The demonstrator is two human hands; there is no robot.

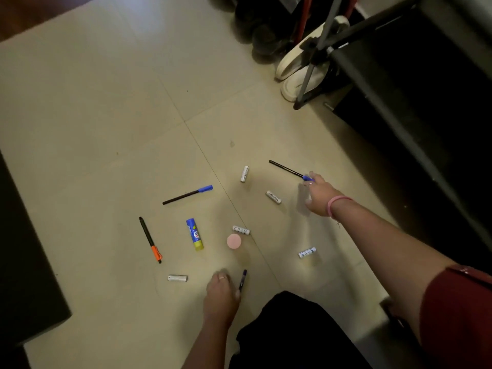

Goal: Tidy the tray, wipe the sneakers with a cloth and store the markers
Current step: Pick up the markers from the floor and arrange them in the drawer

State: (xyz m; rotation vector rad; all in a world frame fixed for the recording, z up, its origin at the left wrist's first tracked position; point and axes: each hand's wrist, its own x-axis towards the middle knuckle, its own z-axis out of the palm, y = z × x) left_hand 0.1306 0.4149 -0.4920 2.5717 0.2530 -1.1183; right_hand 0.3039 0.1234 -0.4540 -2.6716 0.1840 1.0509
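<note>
I am crouched over the floor (93, 102), gathering scattered markers. My right hand (318, 194) reaches out to the far marker (286, 169), a black barrel with a blue cap; my fingers (311, 179) touch the capped end, though I cannot tell whether they have closed on it or are just arriving. I go for that end because it lies nearest my reach.

My left hand (221, 291) is low and close to my knee, fingers curled around a dark purple marker (242, 280) whose tip pokes out beyond my thumb side. Holding it there keeps it out of the way while the other arm stretches.

Still on the floor: a second blue-capped marker (187, 194) left of centre, an orange-ended marker (150, 239) further left, a blue and yellow glue stick (195, 237), a pink round cap (234, 241), and several small white cylinders, one of them (244, 173) near my right-hand target.

The white sneakers (298, 65) sit at the top right under a metal stand (316, 49), well apart from the markers. No tray or cloth is in view, so I judge the marker step is under way and the wiping not yet begun.
</note>
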